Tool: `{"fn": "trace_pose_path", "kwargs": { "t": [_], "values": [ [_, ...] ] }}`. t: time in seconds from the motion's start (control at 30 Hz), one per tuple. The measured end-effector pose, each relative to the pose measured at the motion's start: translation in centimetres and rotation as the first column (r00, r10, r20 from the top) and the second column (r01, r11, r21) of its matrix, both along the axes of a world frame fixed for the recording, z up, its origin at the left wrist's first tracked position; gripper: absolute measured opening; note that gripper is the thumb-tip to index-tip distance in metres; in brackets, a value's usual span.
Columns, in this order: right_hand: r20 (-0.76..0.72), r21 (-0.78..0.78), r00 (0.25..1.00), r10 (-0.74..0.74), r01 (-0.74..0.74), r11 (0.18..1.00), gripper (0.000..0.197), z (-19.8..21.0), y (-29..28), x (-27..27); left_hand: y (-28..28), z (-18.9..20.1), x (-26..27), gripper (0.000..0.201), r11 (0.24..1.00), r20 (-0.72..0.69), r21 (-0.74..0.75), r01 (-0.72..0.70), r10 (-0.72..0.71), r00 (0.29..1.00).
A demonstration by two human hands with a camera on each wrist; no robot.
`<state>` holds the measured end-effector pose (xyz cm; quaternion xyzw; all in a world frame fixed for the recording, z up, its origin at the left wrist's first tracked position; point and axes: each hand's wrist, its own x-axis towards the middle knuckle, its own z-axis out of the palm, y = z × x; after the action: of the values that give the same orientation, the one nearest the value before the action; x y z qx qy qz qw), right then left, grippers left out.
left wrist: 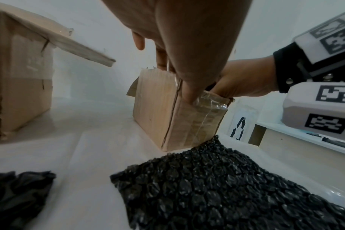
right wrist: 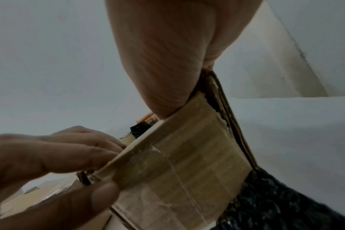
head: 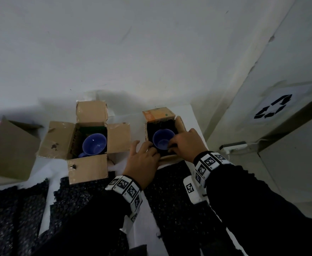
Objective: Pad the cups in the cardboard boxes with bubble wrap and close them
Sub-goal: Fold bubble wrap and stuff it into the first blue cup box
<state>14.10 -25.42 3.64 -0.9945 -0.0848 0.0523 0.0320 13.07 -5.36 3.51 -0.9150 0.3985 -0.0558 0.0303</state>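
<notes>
Two cardboard boxes stand on the white table, each with a blue cup inside. The larger left box (head: 88, 141) has all its flaps spread, and its cup (head: 94, 146) has no padding round it. In the small right box (head: 180, 126) (left wrist: 177, 118) (right wrist: 177, 163), black bubble wrap surrounds its cup (head: 163, 142). My left hand (head: 147, 150) (right wrist: 69, 155) pinches this box's near-left corner, thumb (left wrist: 189, 93) outside and fingers over the rim. My right hand (head: 177, 145) reaches into the box beside the cup, with its fingertips hidden.
Loose black bubble wrap sheets (head: 179, 200) (left wrist: 217, 179) lie along the table's near side. A third open box (head: 13, 150) stands at far left. The table's right edge runs just past the small box, beside a cabinet with a recycling sign (head: 273, 108).
</notes>
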Motion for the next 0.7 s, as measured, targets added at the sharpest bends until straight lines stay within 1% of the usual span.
{"fn": "trace_pose_path", "kwargs": {
  "t": [0.07,0.1,0.17,0.2,0.23,0.27,0.33,0.37,0.47,0.5,0.53,0.63,0.7],
  "values": [
    [-0.025,0.011,1.000,0.010,-0.010,1.000,0.020,0.1,0.0,0.0,0.2,0.0,-0.2,0.016,1.000,-0.023,-0.004,-0.021,0.021,1.000],
    [-0.018,0.046,1.000,0.024,-0.024,0.999,0.018,0.0,-0.1,-0.1,0.3,0.0,-0.4,0.023,1.000,-0.045,-0.006,-0.029,0.029,0.999],
    [0.062,0.206,0.997,0.050,-0.062,0.977,0.012,-0.1,-0.3,-0.5,0.5,0.0,-0.7,0.038,0.999,-0.082,0.000,-0.044,0.044,0.996],
    [0.104,0.283,0.993,0.049,-0.077,0.956,0.012,-0.1,-0.6,-0.9,0.4,0.2,-0.7,0.041,0.999,-0.090,0.015,-0.051,0.052,0.995],
    [0.127,0.319,0.990,0.053,-0.092,0.943,0.016,-0.1,-0.8,-1.4,0.1,0.4,-0.7,0.039,0.998,-0.093,0.034,-0.060,0.063,0.994],
    [0.131,0.298,0.989,0.068,-0.105,0.949,0.023,-0.2,-1.1,-1.9,-0.2,0.7,-0.8,0.035,0.996,-0.096,0.049,-0.071,0.076,0.992],
    [0.148,0.164,0.982,0.119,-0.144,0.976,0.041,-0.7,-1.6,-2.9,-0.7,1.4,-0.9,0.026,0.993,-0.111,0.070,-0.093,0.101,0.989],
    [0.150,0.107,0.978,0.143,-0.160,0.981,0.049,-0.8,-1.7,-3.4,-0.8,1.6,-1.0,0.024,0.992,-0.122,0.080,-0.101,0.110,0.986],
    [0.099,0.003,0.978,0.183,-0.185,0.983,0.073,-0.7,-1.6,-3.8,-1.0,1.9,-1.2,0.026,0.989,-0.152,0.086,-0.120,0.133,0.979],
    [0.087,-0.026,0.980,0.181,-0.179,0.983,0.075,-0.4,-1.4,-3.7,-1.2,2.1,-1.2,0.024,0.989,-0.155,0.078,-0.124,0.135,0.979],
    [0.083,-0.034,0.981,0.173,-0.171,0.985,0.072,-0.2,-1.3,-3.5,-1.3,2.2,-1.0,0.022,0.989,-0.155,0.075,-0.127,0.138,0.978],
    [0.102,-0.001,0.979,0.178,-0.179,0.984,0.059,0.2,-1.5,-3.5,-1.4,2.4,-0.7,0.019,0.988,-0.159,0.094,-0.123,0.137,0.978],
    [0.130,-0.003,0.976,0.177,-0.178,0.984,0.058,-0.2,-1.7,-3.7,-1.1,2.6,-0.5,0.020,0.989,-0.144,0.102,-0.103,0.117,0.983]
  ]
}}
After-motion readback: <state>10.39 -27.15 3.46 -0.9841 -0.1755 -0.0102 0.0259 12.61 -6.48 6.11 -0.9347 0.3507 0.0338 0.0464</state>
